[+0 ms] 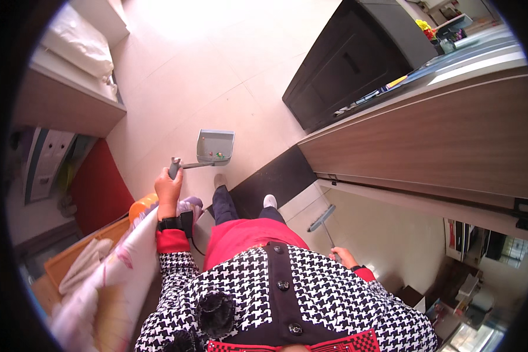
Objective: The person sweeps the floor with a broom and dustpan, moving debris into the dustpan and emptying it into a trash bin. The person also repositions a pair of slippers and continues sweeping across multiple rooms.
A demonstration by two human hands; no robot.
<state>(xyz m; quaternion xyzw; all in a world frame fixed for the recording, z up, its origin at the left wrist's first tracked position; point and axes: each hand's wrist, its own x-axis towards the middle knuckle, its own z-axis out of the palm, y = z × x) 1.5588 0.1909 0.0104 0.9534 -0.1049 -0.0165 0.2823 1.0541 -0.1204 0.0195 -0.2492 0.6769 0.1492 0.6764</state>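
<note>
My left hand is closed around the upper end of a long-handled grey dustpan, out ahead of me to the left. Several small bits of debris, some green and some reddish, lie inside the pan. My right hand, low at my right side, grips the handle of a broom. The broom's grey head with dark bristles hangs over or rests on the pale floor; contact cannot be made out. A dark band wraps each wrist.
A dark threshold strip crosses the floor by my feet. To the right stand a wood-grain door and a black cabinet. A white patterned cloth and an orange object are close on my left, with a red panel beyond.
</note>
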